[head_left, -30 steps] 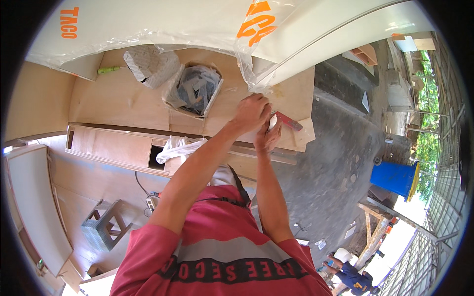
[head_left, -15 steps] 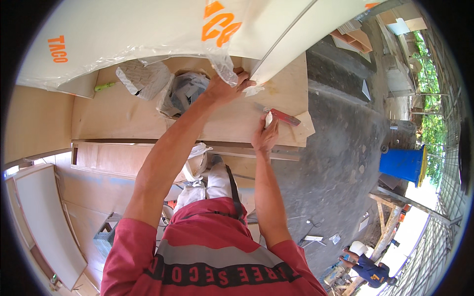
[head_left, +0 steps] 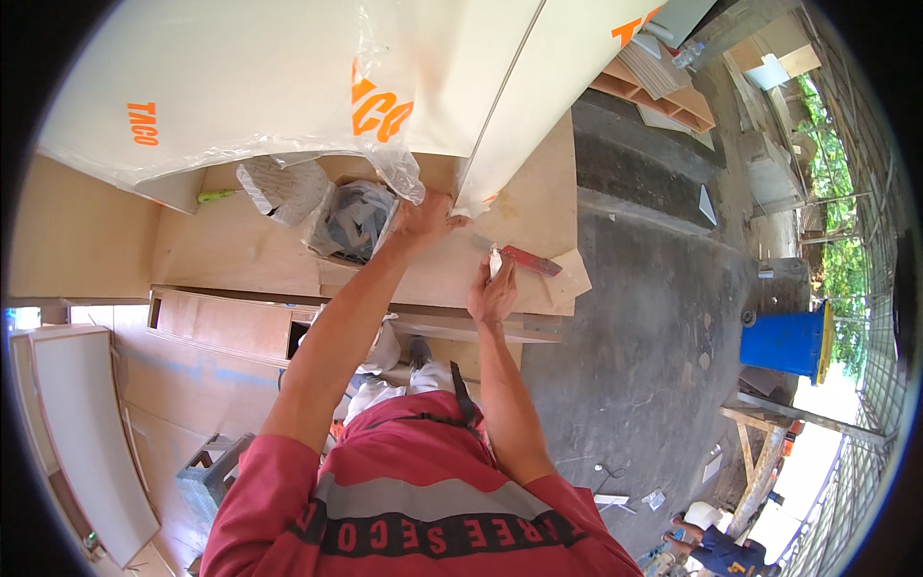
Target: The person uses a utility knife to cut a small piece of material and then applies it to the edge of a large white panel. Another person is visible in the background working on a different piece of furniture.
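A white panel [head_left: 260,77], partly wrapped in clear plastic film [head_left: 389,159], stands over a plywood surface [head_left: 433,279]. My left hand [head_left: 423,219] is at the panel's lower corner beside the hanging film, its fingers bent in and partly hidden. What they hold, if anything, I cannot make out. Lower and to the right, my right hand [head_left: 492,293] is closed around a small white object [head_left: 495,260] that sticks up past the fingers. Just beyond it lies a red-handled tool [head_left: 532,260], its far end blurred. An open bag [head_left: 356,221] of scraps sits left of my left hand.
A pale wrapped bundle [head_left: 284,188] and a green-handled tool [head_left: 217,194] lie further left. Below runs a long plywood box [head_left: 226,317]. On the right, a blue bin [head_left: 784,338] stands on the dark floor, and another person [head_left: 721,553] is at the lower right.
The whole view has shifted, with the panel and worktop lower and further left in it. My left hand stays by the panel's corner; my right hand still grips the white object.
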Demonstrator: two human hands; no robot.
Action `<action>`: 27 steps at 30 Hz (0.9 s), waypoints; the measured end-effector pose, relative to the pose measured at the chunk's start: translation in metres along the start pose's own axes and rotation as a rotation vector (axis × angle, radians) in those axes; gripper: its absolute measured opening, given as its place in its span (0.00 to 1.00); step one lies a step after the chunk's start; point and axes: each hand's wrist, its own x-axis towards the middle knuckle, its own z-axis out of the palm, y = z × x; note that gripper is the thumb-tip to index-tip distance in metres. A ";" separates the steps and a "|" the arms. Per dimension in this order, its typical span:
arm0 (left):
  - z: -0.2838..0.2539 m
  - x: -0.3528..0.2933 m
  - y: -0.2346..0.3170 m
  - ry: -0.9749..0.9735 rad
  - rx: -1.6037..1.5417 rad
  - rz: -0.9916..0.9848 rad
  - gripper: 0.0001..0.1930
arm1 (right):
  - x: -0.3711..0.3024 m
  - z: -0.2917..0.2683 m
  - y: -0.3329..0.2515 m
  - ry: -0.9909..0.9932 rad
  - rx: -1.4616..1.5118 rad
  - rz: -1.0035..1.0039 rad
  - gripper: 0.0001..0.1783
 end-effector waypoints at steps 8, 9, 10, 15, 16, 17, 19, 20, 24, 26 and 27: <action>0.009 -0.097 0.032 0.191 -0.780 -0.229 0.19 | 0.000 0.003 0.004 -0.017 -0.005 -0.096 0.17; 0.011 -0.108 0.040 0.210 -0.827 -0.218 0.20 | 0.001 0.004 0.002 -0.030 0.029 -0.112 0.19; 0.013 -0.116 0.047 0.219 -0.813 -0.202 0.21 | 0.001 0.005 0.000 -0.042 0.063 -0.128 0.21; 0.003 -0.144 0.060 0.325 -0.871 -0.276 0.19 | -0.014 -0.008 -0.078 -0.253 0.194 -0.161 0.35; 0.000 -0.148 0.059 0.359 -0.897 -0.320 0.17 | -0.015 -0.008 -0.087 -0.285 0.190 -0.194 0.38; -0.015 -0.151 0.063 0.373 -0.901 -0.336 0.15 | -0.015 -0.008 -0.091 -0.315 0.217 -0.170 0.41; -0.021 -0.153 0.059 0.459 -0.843 -0.288 0.15 | -0.012 -0.004 -0.089 -0.375 0.277 -0.240 0.41; -0.024 -0.155 0.055 0.505 -0.812 -0.269 0.15 | -0.013 -0.002 -0.089 -0.410 0.309 -0.276 0.42; -0.045 -0.162 0.050 0.650 -0.712 -0.269 0.12 | 0.032 -0.030 -0.099 -0.216 0.414 -0.449 0.29; -0.058 -0.168 0.052 0.640 -0.671 -0.265 0.11 | 0.065 -0.023 -0.101 0.109 0.239 -0.395 0.19; -0.060 -0.170 0.050 0.640 -0.655 -0.245 0.11 | 0.080 -0.019 -0.100 0.170 0.193 -0.423 0.17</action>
